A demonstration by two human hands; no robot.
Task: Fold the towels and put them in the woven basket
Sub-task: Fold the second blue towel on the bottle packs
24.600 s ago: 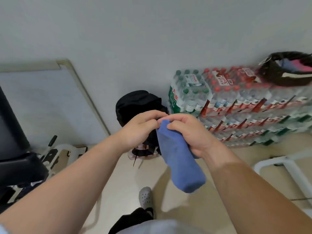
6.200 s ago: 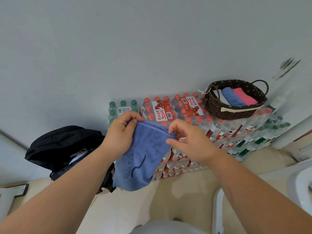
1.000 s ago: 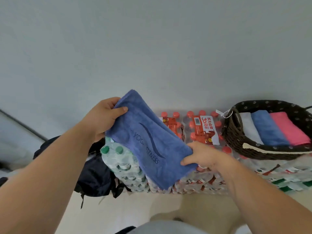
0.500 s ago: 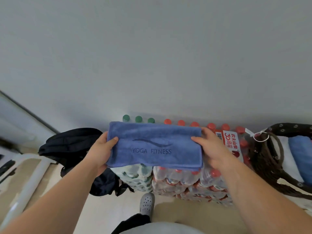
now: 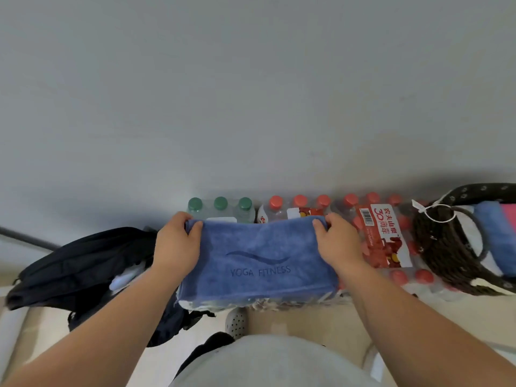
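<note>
Two grips clamped on blue towel point(image 5: 259, 263) far corners: left grip point(image 5: 176, 247), right grip point(image 5: 337, 244). Towel came down from mid-air, now lying on bottle packs point(image 5: 382, 241). Next fold likely, not basket yet. Frame edge cuts off woven basket point(image 5: 446, 255); layer count unclear, fingers hidden behind edge.

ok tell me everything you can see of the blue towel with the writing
The blue towel is soft, plush-looking cloth, folded into a wide rectangle, with a dark wave logo and the words YOGA FITNESS facing up. It seems to lie spread across the top of the packs of bottled water, its near edge at their front. The left hand and right hand each grip a far corner, fingers curled over the far edge. The woven basket stands apart to its right.
</note>
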